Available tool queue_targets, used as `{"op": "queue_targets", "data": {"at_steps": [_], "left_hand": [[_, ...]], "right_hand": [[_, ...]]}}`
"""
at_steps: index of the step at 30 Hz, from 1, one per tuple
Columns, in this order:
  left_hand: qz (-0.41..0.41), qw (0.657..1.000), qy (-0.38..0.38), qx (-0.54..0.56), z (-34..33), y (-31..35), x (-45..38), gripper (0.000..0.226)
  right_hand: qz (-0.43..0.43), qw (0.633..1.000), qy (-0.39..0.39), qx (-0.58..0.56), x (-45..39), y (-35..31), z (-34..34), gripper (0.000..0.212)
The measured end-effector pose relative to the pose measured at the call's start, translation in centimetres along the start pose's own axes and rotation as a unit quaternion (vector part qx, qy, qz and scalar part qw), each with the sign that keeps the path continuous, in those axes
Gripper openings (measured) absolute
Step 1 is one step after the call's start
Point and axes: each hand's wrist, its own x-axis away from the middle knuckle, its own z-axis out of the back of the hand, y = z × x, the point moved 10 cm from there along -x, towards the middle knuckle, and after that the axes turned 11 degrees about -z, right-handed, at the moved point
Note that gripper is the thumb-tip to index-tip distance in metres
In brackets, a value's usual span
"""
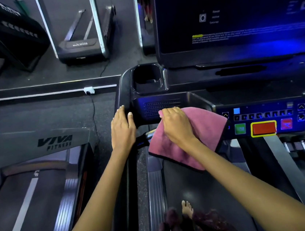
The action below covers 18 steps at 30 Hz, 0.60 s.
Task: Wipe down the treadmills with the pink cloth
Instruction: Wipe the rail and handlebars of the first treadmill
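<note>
Your right hand (175, 126) bunches the soft, limp pink microfibre cloth (194, 141) at the black treadmill console's (260, 103) left tray edge; keep gripping its top. Your left hand (122, 127) rests flat, fingers straight.

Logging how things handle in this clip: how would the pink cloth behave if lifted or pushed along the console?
Probably floppy: the pink cloth drapes over the console edge and hangs below it. Likely light, since the right hand alone bunches it. Its plush surface should drag rather than slip, so it may wrinkle when pushed.
</note>
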Motion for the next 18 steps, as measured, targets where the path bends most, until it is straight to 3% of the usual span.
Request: {"op": "queue_targets", "data": {"at_steps": [5, 8, 11, 14, 18], "left_hand": [[0.05, 0.988, 0.085, 0.118, 1.5, -0.9, -0.2, 0.042], [0.063, 0.977, 0.135, 0.152, 2.4, -1.2, -0.1, 0.042], [0.092, 0.965, 0.175, 0.172, 3.1, -2.2, 0.2, 0.041], [0.126, 0.954, 0.198, 0.187, 3.6, -3.4, 0.6, 0.041], [0.134, 0.954, 0.19, 0.188, 3.4, -3.5, 0.5, 0.042]], "right_hand": [[-0.01, 0.991, -0.053, -0.124, -2.6, -1.8, -1.2, 0.028], [0.044, 0.977, -0.083, -0.192, -4.2, -5.9, -1.6, 0.026], [0.141, 0.976, -0.098, -0.133, -4.9, -9.4, -4.0, 0.028], [0.11, 0.964, -0.215, -0.113, -5.0, -9.1, -7.3, 0.027], [0.123, 0.965, -0.192, -0.13, -5.8, -8.8, -7.7, 0.02]]}}
